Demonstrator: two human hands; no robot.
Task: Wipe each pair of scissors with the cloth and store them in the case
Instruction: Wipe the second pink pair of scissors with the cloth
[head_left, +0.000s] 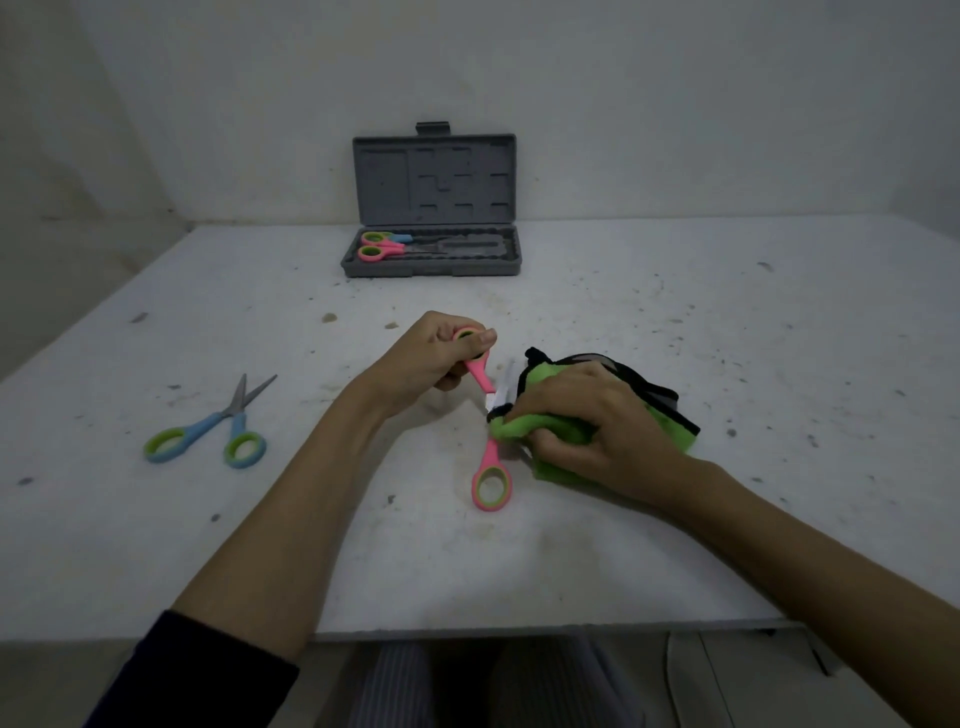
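1. Head view: left hand (434, 358) has its fingers curled round one pink handle loop of the open pink scissors (485, 415).
2. Right hand (582, 421) pinches the green cloth (550, 426) around the blades.
3. Blue scissors (218, 428) lie open on the table (675, 338), well left.
4. Far back, the open grey case (431, 254) holds two pairs.

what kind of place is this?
Probably a bare indoor work corner, not a kitchen: a scuffed, speckled white table against plain pale walls, with an open grey plastic tool case at the back.
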